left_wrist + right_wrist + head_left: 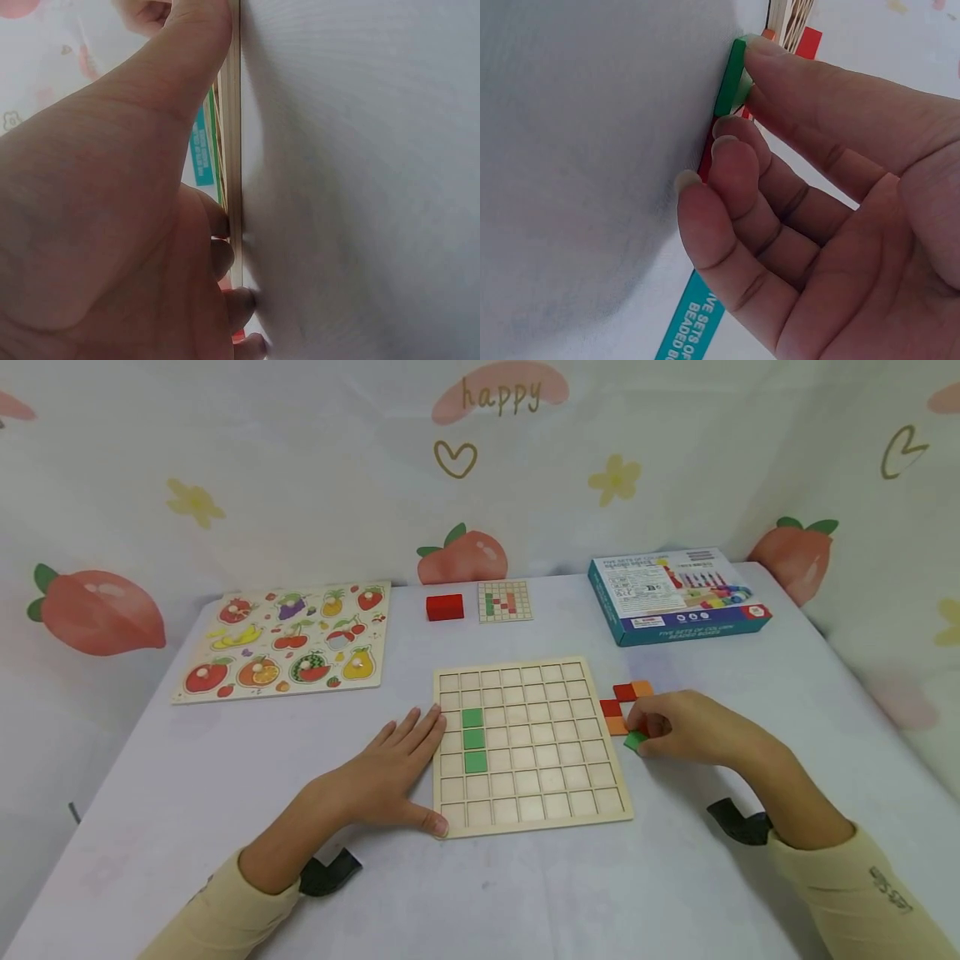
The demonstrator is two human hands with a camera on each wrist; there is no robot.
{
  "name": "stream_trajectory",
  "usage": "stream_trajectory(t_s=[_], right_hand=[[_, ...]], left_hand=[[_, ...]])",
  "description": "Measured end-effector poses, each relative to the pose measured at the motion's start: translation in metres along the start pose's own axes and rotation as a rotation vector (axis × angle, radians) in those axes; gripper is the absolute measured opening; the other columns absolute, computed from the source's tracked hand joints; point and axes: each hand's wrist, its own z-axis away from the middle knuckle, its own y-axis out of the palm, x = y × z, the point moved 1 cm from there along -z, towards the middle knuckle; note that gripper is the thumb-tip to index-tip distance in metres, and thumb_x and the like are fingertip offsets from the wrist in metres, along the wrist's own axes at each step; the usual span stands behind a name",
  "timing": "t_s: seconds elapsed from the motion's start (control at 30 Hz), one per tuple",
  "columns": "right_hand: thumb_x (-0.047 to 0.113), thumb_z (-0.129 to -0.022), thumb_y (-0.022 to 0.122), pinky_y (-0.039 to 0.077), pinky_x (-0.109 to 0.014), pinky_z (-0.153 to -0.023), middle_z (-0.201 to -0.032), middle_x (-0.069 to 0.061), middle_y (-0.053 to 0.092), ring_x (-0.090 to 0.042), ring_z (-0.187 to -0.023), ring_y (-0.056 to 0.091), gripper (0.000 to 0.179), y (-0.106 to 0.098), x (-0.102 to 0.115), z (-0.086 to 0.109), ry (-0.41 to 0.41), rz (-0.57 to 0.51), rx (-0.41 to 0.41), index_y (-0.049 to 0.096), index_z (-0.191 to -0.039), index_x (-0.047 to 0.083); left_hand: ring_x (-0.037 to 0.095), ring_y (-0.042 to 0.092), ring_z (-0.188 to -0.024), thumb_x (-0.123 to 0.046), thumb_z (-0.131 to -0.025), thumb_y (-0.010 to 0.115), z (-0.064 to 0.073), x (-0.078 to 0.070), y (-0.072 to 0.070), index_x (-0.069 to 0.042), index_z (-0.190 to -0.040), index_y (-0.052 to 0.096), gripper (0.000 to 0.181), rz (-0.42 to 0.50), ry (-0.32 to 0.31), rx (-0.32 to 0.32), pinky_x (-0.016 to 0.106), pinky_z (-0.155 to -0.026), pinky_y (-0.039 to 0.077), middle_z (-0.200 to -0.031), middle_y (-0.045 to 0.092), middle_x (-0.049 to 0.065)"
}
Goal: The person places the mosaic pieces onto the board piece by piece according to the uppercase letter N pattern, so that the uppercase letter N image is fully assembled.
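Note:
A wooden grid board (531, 743) lies flat on the table, with three green tiles (474, 739) in one column near its left side. My left hand (393, 768) rests along the board's left edge, fingers spread and straight, thumb at the near corner; the left wrist view shows the fingertips against that edge. Right of the board, my right hand (686, 727) pinches a green tile (733, 79) between thumb and fingers. Red tiles (624, 692) and orange tiles (617, 726) lie around its fingertips, and a red one is partly hidden under the hand.
At the back stand a red block (445, 607) and a small pattern card (505, 602) printed with a coloured grid. A fruit puzzle board (292, 643) lies back left. A teal-edged box (675, 597) sits back right. Behind the table hangs a printed white cloth (315, 468).

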Motion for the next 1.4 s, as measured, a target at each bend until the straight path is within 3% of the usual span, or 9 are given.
stream_trajectory(t_s=[0.37, 0.73, 1.13, 1.4], right_hand=[[0.012, -0.08, 0.086, 0.052, -0.031, -0.071, -0.079, 0.001, 0.058, -0.019, -0.081, 0.055, 0.024, -0.001, -0.001, 0.0, -0.012, -0.02, 0.018, 0.068, -0.095, 0.012], [0.01, -0.085, 0.081, 0.051, -0.026, -0.066, -0.078, 0.005, 0.059, -0.017, -0.078, 0.055, 0.016, -0.009, 0.003, 0.01, -0.146, -0.084, 0.017, 0.066, -0.087, 0.018], [0.005, -0.086, 0.079, 0.055, -0.027, -0.072, -0.082, 0.005, 0.064, -0.014, -0.075, 0.061, 0.013, 0.005, 0.039, -0.006, -0.285, -0.256, 0.031, 0.068, -0.085, 0.012], [0.005, -0.086, 0.078, 0.055, -0.029, -0.073, -0.08, 0.007, 0.065, -0.013, -0.076, 0.062, 0.013, 0.017, 0.067, -0.023, -0.316, -0.231, 0.041, 0.068, -0.082, 0.013]], left_hand=[[0.032, -0.007, -0.152, -0.084, -0.069, 0.065, 0.0, 0.0, 0.001, -0.005, -0.161, 0.006, 0.135, -0.007, -0.005, -0.002, 0.055, -0.12, 0.006, -0.167, -0.002, 0.01], [0.032, -0.008, -0.152, -0.084, -0.069, 0.065, 0.0, 0.0, 0.001, -0.006, -0.161, 0.006, 0.134, -0.009, -0.01, 0.007, 0.054, -0.12, 0.005, -0.168, -0.003, 0.009], [0.033, -0.006, -0.152, -0.082, -0.07, 0.067, 0.001, -0.001, -0.001, -0.005, -0.161, 0.007, 0.133, -0.003, -0.004, 0.004, 0.054, -0.12, 0.005, -0.167, -0.002, 0.01], [0.033, -0.006, -0.152, -0.082, -0.07, 0.067, 0.001, -0.001, -0.001, -0.004, -0.161, 0.007, 0.133, 0.0, -0.001, 0.002, 0.055, -0.12, 0.006, -0.167, -0.002, 0.011]])
